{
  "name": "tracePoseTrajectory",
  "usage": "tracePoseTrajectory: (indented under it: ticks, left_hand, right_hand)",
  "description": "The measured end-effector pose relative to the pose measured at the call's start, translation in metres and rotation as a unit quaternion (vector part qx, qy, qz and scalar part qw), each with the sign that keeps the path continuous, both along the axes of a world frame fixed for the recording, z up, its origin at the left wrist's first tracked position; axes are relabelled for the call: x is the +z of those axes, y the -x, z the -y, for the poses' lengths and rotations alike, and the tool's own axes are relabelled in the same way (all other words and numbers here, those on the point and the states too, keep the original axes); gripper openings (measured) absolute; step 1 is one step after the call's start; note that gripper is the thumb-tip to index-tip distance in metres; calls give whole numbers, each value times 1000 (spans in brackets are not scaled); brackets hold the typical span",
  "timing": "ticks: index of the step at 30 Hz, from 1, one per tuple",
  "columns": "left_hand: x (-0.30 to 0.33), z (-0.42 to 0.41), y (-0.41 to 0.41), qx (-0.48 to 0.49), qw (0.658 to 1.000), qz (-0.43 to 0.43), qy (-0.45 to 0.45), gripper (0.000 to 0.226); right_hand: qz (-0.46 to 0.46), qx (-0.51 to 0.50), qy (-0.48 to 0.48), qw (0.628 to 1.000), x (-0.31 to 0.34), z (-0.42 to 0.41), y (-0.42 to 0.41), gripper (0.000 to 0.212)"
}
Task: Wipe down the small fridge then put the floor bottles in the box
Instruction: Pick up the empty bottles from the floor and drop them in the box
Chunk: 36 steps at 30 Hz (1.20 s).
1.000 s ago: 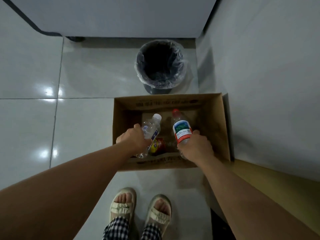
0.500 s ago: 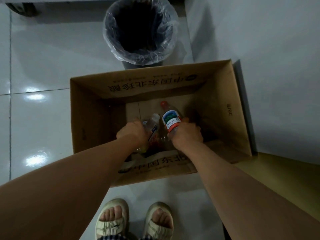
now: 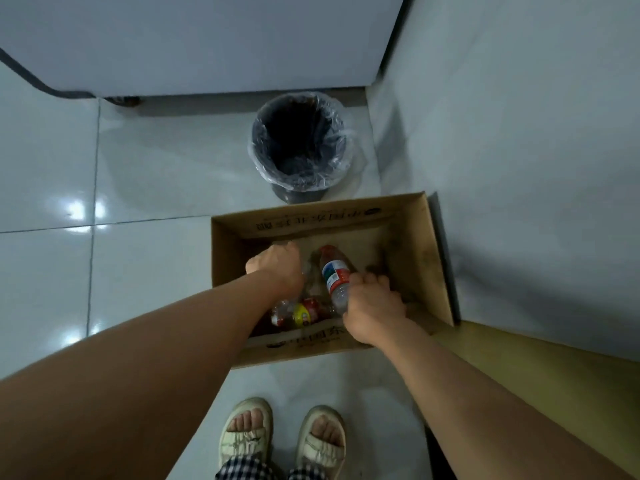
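Observation:
An open cardboard box stands on the tiled floor against the right wall. Both hands reach into it. My right hand grips the lower part of a clear bottle with a red cap and a white, red and green label, tilted with the cap away from me. My left hand is curled, knuckles up, over a clear bottle that it mostly hides. Another bottle with a yellow and red label lies on the box bottom near the front wall.
A dark waste bin with a clear liner stands just behind the box. A white fridge front fills the back, with a dark cable at its left. A yellow wooden surface lies at the right. My sandalled feet are in front of the box.
Both hands have gone lower into the box with their bottles. The clear bottle's white cap has slipped out of sight under my left hand. My head has lifted, so the box looks smaller.

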<state>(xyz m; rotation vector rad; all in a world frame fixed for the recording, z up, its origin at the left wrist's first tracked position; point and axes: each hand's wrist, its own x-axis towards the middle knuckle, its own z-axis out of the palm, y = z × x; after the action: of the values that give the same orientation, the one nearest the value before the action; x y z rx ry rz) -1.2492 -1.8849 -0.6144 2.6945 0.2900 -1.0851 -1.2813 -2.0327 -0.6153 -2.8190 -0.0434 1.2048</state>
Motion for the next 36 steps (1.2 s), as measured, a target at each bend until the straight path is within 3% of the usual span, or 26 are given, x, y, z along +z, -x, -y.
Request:
tracePoseTrajectory:
  ticks: [3, 9, 18, 29, 36]
  left_hand:
    - [60, -13, -2, -9, 1000, 28, 10, 36]
    - [189, -50, 4, -62, 996, 53, -21, 37]
    - [362, -110, 43, -7, 992, 121, -47, 45]
    - [487, -210, 123, 81, 984, 142, -72, 42]
    - [545, -332, 178, 131, 972, 166, -98, 45]
  right_hand:
    - [15, 38, -9, 999, 61, -10, -1, 69]
    - [53, 117, -19, 992, 195, -33, -9, 64]
    - [126, 217, -35, 967, 361, -73, 7, 62]
    - [156, 316, -59, 934, 478, -179, 43, 58]
    - [175, 352, -61, 918, 527, -301, 70, 53]
